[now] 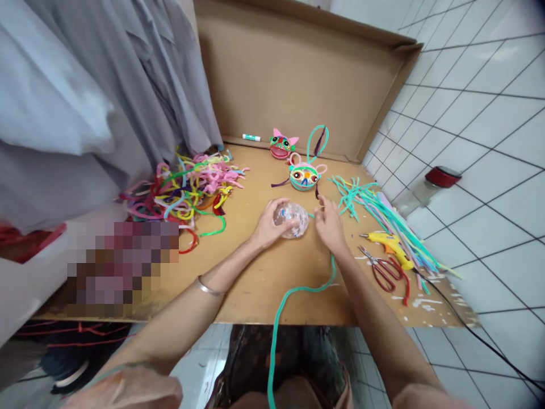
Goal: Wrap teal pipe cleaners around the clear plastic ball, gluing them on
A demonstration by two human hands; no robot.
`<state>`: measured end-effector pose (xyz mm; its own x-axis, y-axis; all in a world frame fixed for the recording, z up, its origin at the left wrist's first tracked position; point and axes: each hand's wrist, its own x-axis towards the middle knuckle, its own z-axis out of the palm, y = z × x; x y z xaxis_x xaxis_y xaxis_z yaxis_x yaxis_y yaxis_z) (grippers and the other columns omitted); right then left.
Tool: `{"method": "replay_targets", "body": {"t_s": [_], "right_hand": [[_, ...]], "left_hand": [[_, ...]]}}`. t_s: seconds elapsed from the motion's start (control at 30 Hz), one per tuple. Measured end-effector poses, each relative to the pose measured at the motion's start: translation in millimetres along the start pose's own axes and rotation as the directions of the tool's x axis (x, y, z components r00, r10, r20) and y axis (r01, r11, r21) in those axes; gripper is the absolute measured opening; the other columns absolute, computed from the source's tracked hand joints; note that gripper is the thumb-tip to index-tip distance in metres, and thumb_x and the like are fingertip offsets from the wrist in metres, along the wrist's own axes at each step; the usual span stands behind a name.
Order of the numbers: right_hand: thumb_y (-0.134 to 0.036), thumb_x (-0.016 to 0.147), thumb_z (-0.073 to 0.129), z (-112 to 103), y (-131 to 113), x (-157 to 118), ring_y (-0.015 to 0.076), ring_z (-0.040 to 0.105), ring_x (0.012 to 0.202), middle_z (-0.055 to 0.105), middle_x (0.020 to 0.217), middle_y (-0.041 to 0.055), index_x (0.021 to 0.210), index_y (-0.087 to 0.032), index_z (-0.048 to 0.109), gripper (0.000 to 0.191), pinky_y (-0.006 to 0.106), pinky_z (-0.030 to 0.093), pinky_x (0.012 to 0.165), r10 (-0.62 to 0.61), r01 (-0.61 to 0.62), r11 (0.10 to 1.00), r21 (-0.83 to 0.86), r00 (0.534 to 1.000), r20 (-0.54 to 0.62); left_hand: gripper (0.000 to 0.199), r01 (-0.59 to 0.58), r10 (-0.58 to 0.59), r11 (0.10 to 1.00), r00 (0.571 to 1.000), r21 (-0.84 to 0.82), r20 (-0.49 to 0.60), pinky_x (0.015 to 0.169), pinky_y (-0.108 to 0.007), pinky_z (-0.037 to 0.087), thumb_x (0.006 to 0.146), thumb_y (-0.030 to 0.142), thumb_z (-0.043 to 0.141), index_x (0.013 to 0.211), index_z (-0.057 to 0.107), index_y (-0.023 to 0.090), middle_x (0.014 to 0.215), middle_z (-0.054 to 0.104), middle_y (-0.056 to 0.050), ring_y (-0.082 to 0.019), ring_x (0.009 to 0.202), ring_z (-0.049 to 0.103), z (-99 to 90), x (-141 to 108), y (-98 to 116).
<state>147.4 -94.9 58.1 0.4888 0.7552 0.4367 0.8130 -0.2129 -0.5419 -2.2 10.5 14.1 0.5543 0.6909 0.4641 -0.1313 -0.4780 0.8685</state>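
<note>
My left hand [269, 226] is wrapped round a clear, rounded plastic ball [300, 220] with small blue and white bits showing on it. Just right of it, my right hand [331, 228] pinches a long teal pipe cleaner [293, 290]. One short end points from the fingers at the ball; the long part curves over the table's front edge. Whether that end touches the ball I cannot tell. Beyond my hands stands a pipe-cleaner animal head [305, 177] with pink ears and a teal loop. A smaller pink-eared head [281, 145] sits behind it.
At left lies a tangled heap of coloured pipe cleaners [204, 179]. Teal and pink ones [385, 213] lie at right, beside a yellow glue gun [392, 245] with a black cord and red-handled scissors [385, 274]. A glue stick [251, 137] lies near the cardboard back panel [293, 74].
</note>
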Motion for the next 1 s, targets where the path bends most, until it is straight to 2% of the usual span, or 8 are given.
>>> {"method": "replay_targets", "body": {"t_s": [0.13, 0.27, 0.47, 0.6, 0.73, 0.87, 0.93, 1.0], "right_hand": [[-0.018, 0.092, 0.043, 12.5, 7.2, 15.7, 0.027, 0.06, 0.113, 0.066, 0.122, 0.0177, 0.127, -0.012, 0.064, 0.041, 0.038, 0.044, 0.101, 0.096, -0.062, 0.965, -0.256, 0.988, 0.123], [-0.023, 0.096, 0.044, 17.3, 14.4, 10.0, 0.026, 0.059, 0.11, 0.067, 0.114, 0.0154, 0.11, -0.017, 0.073, 0.033, 0.035, 0.044, 0.094, 0.119, 0.004, 0.908, -0.42, 0.957, 0.265], [-0.015, 0.094, 0.043, 16.1, 15.3, 6.1, 0.0248, 0.063, 0.105, 0.067, 0.118, 0.0153, 0.122, -0.015, 0.061, 0.034, 0.032, 0.046, 0.084, 0.13, 0.037, 0.903, -0.427, 0.926, 0.355], [-0.014, 0.097, 0.037, 15.1, 13.8, 5.2, 0.0253, 0.066, 0.102, 0.066, 0.119, 0.0179, 0.118, -0.016, 0.063, 0.034, 0.032, 0.047, 0.08, 0.157, 0.052, 0.885, -0.463, 0.902, 0.402], [-0.014, 0.096, 0.037, 14.2, 16.0, 5.0, 0.0269, 0.065, 0.105, 0.065, 0.118, 0.0209, 0.116, -0.012, 0.063, 0.033, 0.032, 0.047, 0.081, 0.188, -0.01, 0.887, -0.461, 0.92, 0.343], [-0.014, 0.091, 0.04, 8.7, 25.9, 8.8, 0.0231, 0.066, 0.084, 0.07, 0.095, 0.0138, 0.115, -0.012, 0.061, 0.031, 0.032, 0.046, 0.075, 0.244, -0.206, 0.951, -0.23, 0.957, 0.154], [-0.015, 0.084, 0.045, 3.8, 30.5, 12.1, 0.0186, 0.061, 0.066, 0.066, 0.073, 0.0033, 0.11, -0.016, 0.061, 0.031, 0.029, 0.045, 0.066, 0.271, -0.279, 0.955, 0.096, 0.958, 0.095], [-0.02, 0.076, 0.05, -2.0, 32.1, 15.4, 0.015, 0.054, 0.053, 0.059, 0.06, -0.0029, 0.098, -0.019, 0.061, 0.025, 0.027, 0.044, 0.058, 0.316, -0.337, 0.812, 0.477, 0.94, 0.126]], "left_hand": [[0.063, 0.019, -0.018, 0.999, 0.999, 0.034, -0.04, 0.107, -0.043, 0.044, 0.072, 0.053, 0.074, 0.123, 0.056, 0.018, 0.125, 0.059, -0.012, -0.027, 0.118, 0.059, -1.9, 0.1, 0.6], [0.061, 0.013, -0.012, 1.0, 0.999, 0.026, -0.034, 0.105, -0.041, 0.045, 0.073, 0.053, 0.074, 0.119, 0.054, 0.02, 0.124, 0.06, -0.01, -0.026, 0.116, 0.059, 0.1, -2.1, 1.1], [0.059, -0.015, 0.015, 1.0, 1.0, 0.018, -0.012, 0.108, -0.041, 0.042, 0.074, 0.06, 0.072, 0.114, 0.054, 0.021, 0.128, 0.058, -0.012, -0.026, 0.121, 0.056, 2.0, -3.4, 0.4], [0.063, -0.042, 0.039, 0.996, 0.998, 0.078, 0.039, 0.111, -0.044, 0.041, 0.074, 0.058, 0.074, 0.12, 0.054, 0.021, 0.131, 0.056, -0.013, -0.028, 0.126, 0.054, -0.2, -2.5, 1.6], [0.075, -0.11, 0.097, 0.977, 0.992, 0.181, 0.082, 0.115, -0.047, 0.036, 0.066, 0.051, 0.082, 0.128, 0.053, 0.021, 0.138, 0.05, -0.014, -0.032, 0.135, 0.046, -0.8, -2.0, 1.5], [0.075, -0.083, 0.071, 0.976, 0.995, 0.2, 0.066, 0.114, -0.048, 0.039, 0.066, 0.044, 0.082, 0.131, 0.051, 0.021, 0.136, 0.051, -0.013, -0.031, 0.13, 0.05, -0.7, -2.1, 2.0], [0.074, -0.027, 0.018, 0.987, 0.998, 0.159, 0.059, 0.112, -0.047, 0.041, 0.068, 0.041, 0.078, 0.132, 0.05, 0.021, 0.136, 0.054, -0.012, -0.029, 0.126, 0.054, -1.1, -2.2, 3.3], [0.072, 0.017, -0.022, 0.996, 0.998, 0.093, 0.057, 0.111, -0.046, 0.042, 0.069, 0.039, 0.075, 0.134, 0.049, 0.02, 0.136, 0.055, -0.012, -0.029, 0.125, 0.055, -1.7, -2.1, 4.8]]}}
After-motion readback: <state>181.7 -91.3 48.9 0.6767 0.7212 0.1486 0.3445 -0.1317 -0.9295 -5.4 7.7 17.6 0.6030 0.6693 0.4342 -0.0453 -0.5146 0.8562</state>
